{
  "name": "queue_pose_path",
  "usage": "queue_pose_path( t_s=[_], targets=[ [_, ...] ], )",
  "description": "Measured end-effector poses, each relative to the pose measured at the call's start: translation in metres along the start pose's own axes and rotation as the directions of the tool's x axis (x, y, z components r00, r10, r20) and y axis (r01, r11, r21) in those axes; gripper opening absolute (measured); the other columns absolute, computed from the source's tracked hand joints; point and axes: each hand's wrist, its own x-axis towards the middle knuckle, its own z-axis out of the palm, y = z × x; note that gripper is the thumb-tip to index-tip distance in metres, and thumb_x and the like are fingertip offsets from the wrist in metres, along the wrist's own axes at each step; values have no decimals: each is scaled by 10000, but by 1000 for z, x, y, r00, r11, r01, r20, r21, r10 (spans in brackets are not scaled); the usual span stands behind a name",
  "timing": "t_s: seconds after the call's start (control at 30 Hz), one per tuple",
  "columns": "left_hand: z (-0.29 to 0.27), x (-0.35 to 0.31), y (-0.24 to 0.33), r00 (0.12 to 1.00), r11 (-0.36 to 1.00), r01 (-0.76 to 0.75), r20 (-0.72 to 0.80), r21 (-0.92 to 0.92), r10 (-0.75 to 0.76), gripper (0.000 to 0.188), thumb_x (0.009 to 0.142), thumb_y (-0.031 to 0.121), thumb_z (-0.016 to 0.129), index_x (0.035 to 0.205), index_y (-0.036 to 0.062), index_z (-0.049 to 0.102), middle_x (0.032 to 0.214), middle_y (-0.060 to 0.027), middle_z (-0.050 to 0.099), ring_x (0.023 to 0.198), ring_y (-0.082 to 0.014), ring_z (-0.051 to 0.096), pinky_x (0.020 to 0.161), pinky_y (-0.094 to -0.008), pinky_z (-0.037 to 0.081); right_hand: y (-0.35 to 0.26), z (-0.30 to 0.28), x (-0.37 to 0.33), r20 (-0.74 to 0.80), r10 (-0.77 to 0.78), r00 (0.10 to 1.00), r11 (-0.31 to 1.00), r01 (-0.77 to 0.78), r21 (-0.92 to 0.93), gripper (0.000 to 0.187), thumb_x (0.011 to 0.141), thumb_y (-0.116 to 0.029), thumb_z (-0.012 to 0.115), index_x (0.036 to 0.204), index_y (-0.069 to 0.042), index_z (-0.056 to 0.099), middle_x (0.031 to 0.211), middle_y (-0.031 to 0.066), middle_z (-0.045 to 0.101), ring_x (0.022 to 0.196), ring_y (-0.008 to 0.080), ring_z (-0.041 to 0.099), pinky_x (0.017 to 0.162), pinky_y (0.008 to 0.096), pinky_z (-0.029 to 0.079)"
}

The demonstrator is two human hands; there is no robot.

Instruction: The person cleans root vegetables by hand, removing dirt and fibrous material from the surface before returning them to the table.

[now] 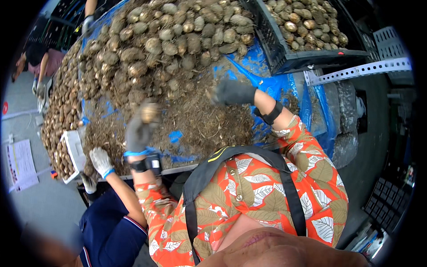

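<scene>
In a grey glove, my left hand [138, 133] is closed around a taro [150, 113] with a pale end, blurred by motion, over the near left of the heap. My right hand [235, 92], in a dark grey glove, reaches in from the right above the root debris [204, 122]. Its fingertips are smeared by motion, so whether they grip anything is unclear. Beyond both hands lies a large pile of hairy brown taros [178, 40] on a blue plastic sheet [255, 75].
A black crate [307, 60] filled with taros stands far right, near a perforated white metal bar [364, 71]. At left, a co-worker's gloved hand [102, 161] is near a white tray [73, 153] and cleaner taros [66, 107]. Other people work farther back.
</scene>
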Motion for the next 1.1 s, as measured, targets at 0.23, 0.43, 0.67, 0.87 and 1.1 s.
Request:
queue_pose_path(
  t_s=[0.23, 0.43, 0.67, 0.87, 1.1],
  targets=[
    [-58, -19, 148, 339, 580, -789, -644, 202, 686, 531, 955, 201, 500, 1404, -24, 329, 1454, -234, 355, 1358, -348, 335, 1167, -460, 220, 66, 9, -50, -56, 915, 401, 323, -640, 697, 362, 860, -220, 631, 1169, -36, 598, 1006, 162, 672, 867, 279, 646, 820, 336, 508],
    [6, 26, 56, 829, 898, -381, -348, 221, 437, 527, 946, 248, 535, 1378, -15, 385, 1302, -215, 514, 1204, -305, 516, 1031, -434, 430, 114, -8, -6, -242, 903, 356, 402, -899, 177, 654, 695, -456, 731, 1204, -66, 605, 996, 211, 649, 920, 360, 639, 807, 438, 507],
    [100, 82, -42, 991, 997, -43, -122, 67, 51, 526, 917, 206, 595, 1343, -49, 424, 1147, -169, 623, 992, -235, 639, 868, -332, 528, 127, 11, -31, -169, 955, 242, 282, -576, 767, 414, 815, -194, 675, 1187, -33, 589, 1038, 167, 653, 962, 269, 645, 858, 381, 498],
    [161, 90, -76, 996, 926, -75, -25, 369, 91, 526, 902, 170, 589, 1368, -19, 437, 1234, -149, 585, 1077, -199, 593, 922, -315, 475, 29, -18, -45, -467, 572, 674, 810, -377, 449, 346, 799, -84, 696, 1129, -35, 605, 1104, 129, 640, 1001, 305, 620, 842, 364, 497],
    [169, 62, -76, 989, 983, -126, 91, 136, 115, 580, 867, 51, 587, 1407, 7, 382, 1331, -98, 509, 1209, -171, 488, 1042, -303, 370, -38, -47, -15, 37, 847, 530, 303, -540, 785, 389, 832, -167, 622, 1202, -57, 580, 1130, 170, 609, 1047, 291, 587, 900, 368, 458]
  ],
)
